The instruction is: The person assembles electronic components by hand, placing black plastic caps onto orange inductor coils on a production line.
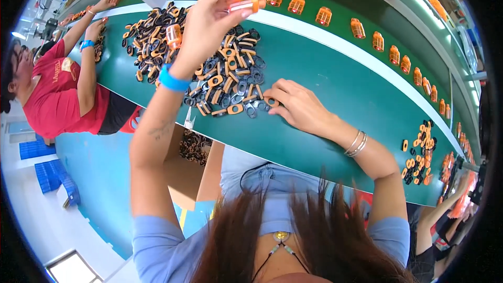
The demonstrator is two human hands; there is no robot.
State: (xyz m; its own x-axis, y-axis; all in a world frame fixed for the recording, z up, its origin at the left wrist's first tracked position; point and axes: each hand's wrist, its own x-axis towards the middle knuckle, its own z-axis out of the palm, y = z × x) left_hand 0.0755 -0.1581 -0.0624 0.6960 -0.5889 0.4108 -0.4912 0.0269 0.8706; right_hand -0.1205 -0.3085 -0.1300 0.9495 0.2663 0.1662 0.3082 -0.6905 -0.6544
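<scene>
High over the far side of the table, my left hand pinches an orange see-through bottle-shaped part with a white band. A second orange see-through part lies beside that wrist, against the pile. My right hand is low at the pile's right edge, its thumb and fingers closed on a small orange-and-black oval ring, partly hidden by the fingers. Between and below my hands spreads a big heap of black and orange oval rings, several overlapping.
A conveyor behind the green table carries a row of orange parts. A smaller ring pile lies at right. Below the near edge stands a cardboard box holding rings. A co-worker works at left; others are at right.
</scene>
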